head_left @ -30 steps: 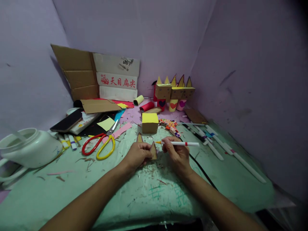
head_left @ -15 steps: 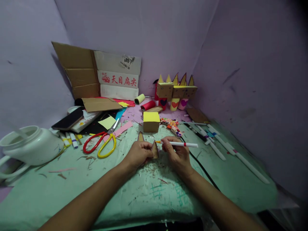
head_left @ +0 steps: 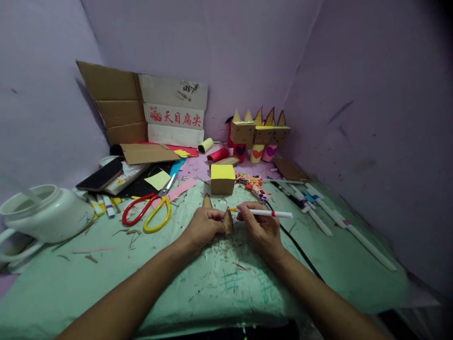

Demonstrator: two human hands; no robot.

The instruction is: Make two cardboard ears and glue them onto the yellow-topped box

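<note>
My left hand (head_left: 205,227) pinches a small pointed cardboard piece (head_left: 228,223) upright just above the table. A marker pen (head_left: 269,213) with a white barrel and a red band is gripped in my right hand (head_left: 264,231). Its orange-yellow tip lies at the top of the cardboard piece; I cannot tell whether it touches. Behind my left fingers stands a second pointed piece (head_left: 207,201), yellowish with a dark edge. Beyond both hands sits a small cardboard box (head_left: 222,183) with a yellow top.
Scissors (head_left: 159,204) with red and yellow handles lie to the left, beside a white teapot-like pot (head_left: 53,217). A patterned glue gun (head_left: 254,185) and several markers (head_left: 320,222) are at right. Finished-looking cardboard figures (head_left: 262,137) stand at the back, near a cardboard sheet (head_left: 173,111).
Almost nothing differs. The marker pen and my right hand have shifted very slightly to the right, while my left hand keeps its hold on the cardboard piece.
</note>
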